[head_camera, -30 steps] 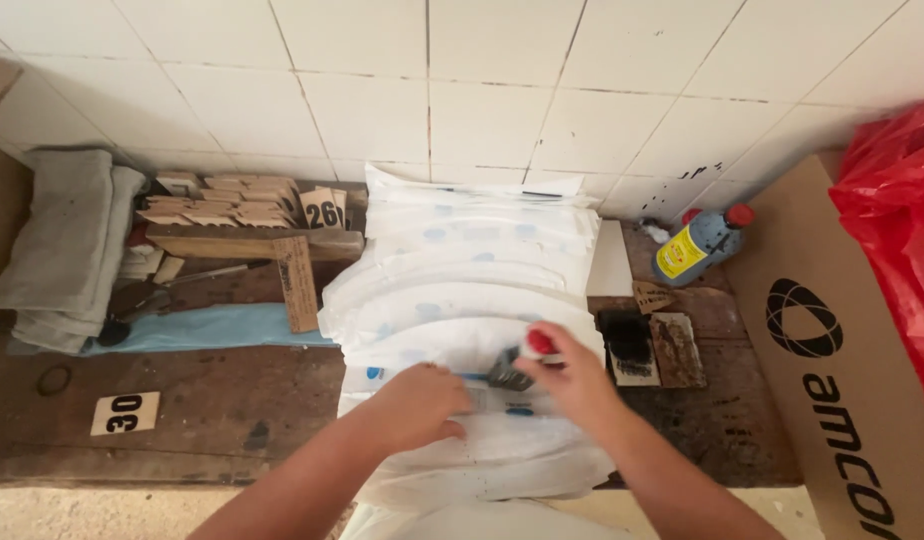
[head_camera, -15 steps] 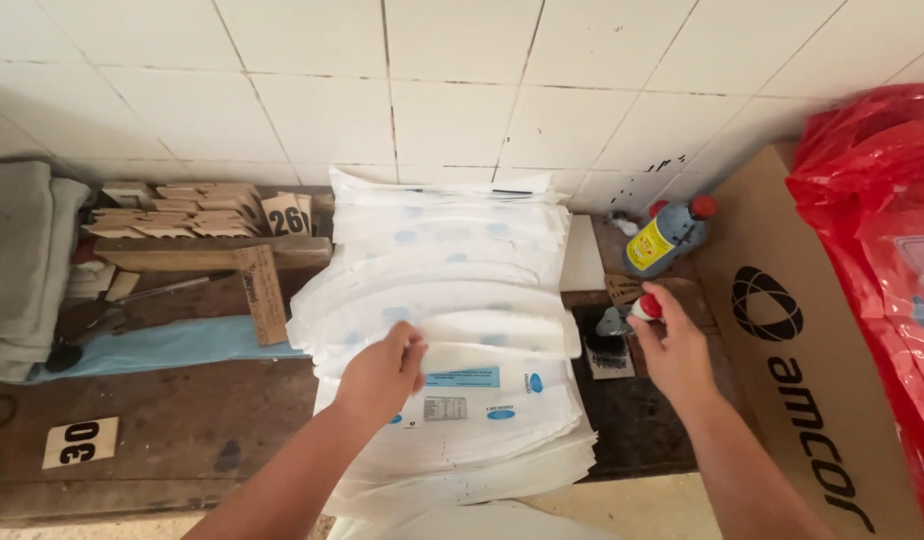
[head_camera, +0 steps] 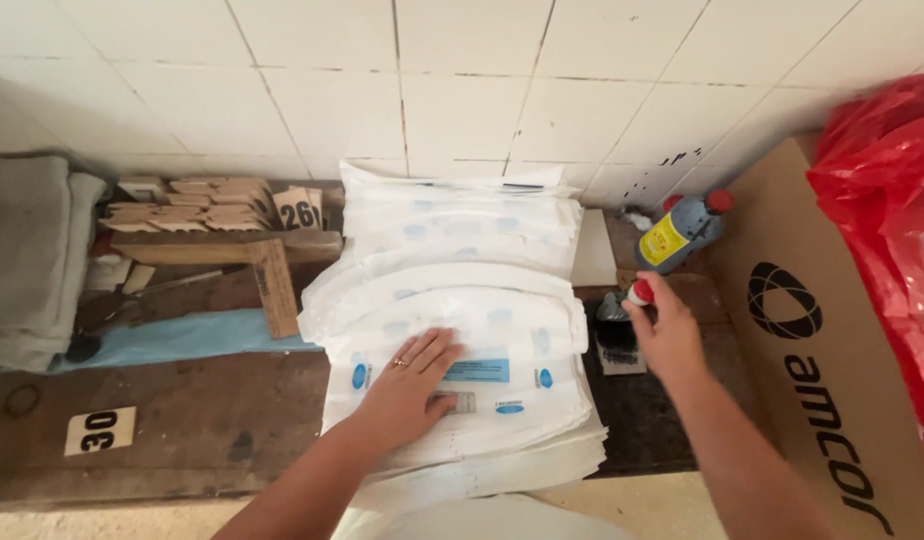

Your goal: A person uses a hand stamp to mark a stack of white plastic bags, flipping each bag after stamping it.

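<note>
A thick stack of white paper bags with blue printed marks lies on a dark wooden bench; further bags are folded back in a curved pile toward the tiled wall. My left hand rests flat on the top bag, fingers spread, a ring on one finger. My right hand holds a stamp with a red-capped handle over a black ink pad just right of the stack.
A blue bottle with a yellow label and red cap lies at the back right. A brown cardboard box and red plastic bag stand at right. Wooden stamp blocks, a number card, folded grey cloth and blue sheet lie left.
My right hand carried the stamp from the bag to the ink pad. My left hand flipped the top bag back onto the curved pile, then pressed flat on the one beneath.
</note>
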